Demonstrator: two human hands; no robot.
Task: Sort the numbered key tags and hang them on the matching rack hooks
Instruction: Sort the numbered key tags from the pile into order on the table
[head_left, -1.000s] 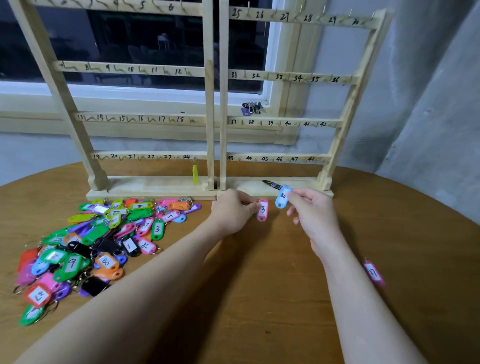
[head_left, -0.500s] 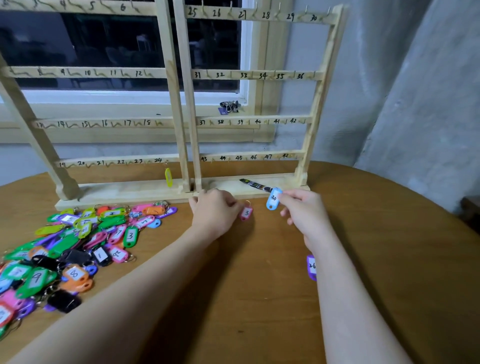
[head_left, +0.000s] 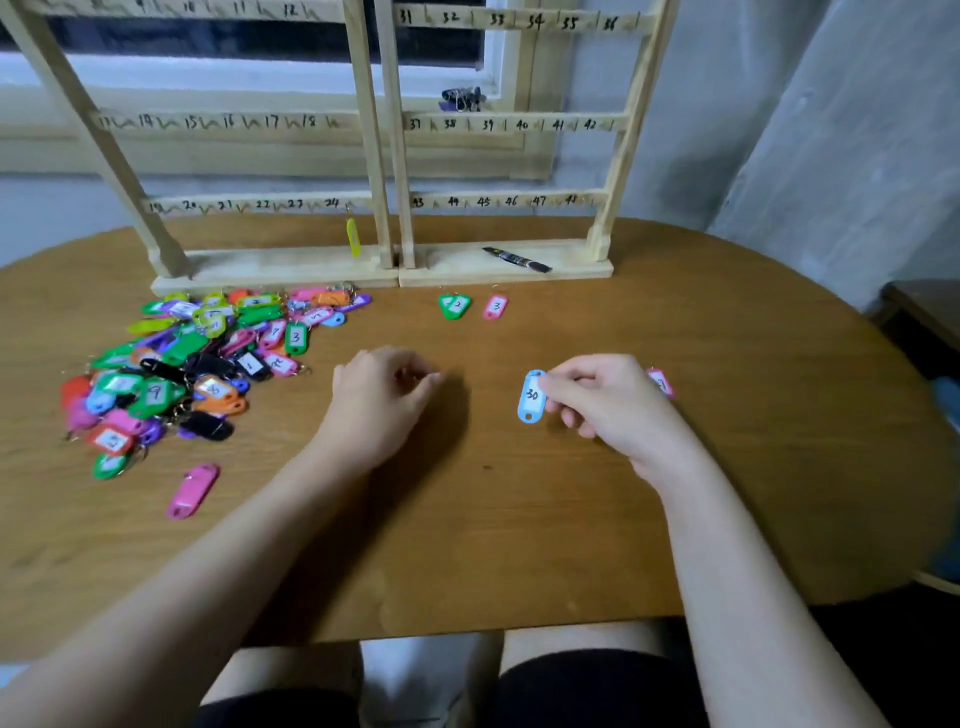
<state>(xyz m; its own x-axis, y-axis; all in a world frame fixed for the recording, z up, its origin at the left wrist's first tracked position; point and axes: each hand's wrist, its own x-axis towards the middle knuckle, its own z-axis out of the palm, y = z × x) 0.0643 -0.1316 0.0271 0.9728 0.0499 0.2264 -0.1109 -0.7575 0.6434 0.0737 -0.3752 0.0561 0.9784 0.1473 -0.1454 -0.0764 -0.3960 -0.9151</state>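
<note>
The right hand (head_left: 613, 410) pinches the light-blue plastic key tag marked 30 (head_left: 532, 397) loosely between its fingers, so it may slip onto the brown wooden worktop (head_left: 519, 519), while the left hand (head_left: 379, 400) is curled and empty.

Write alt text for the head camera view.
A person's right hand pinches a blue key tag marked 30 above a round wooden table, the left hand loosely curled and empty. A pile of coloured tags lies left, before a numbered wooden rack.
</note>
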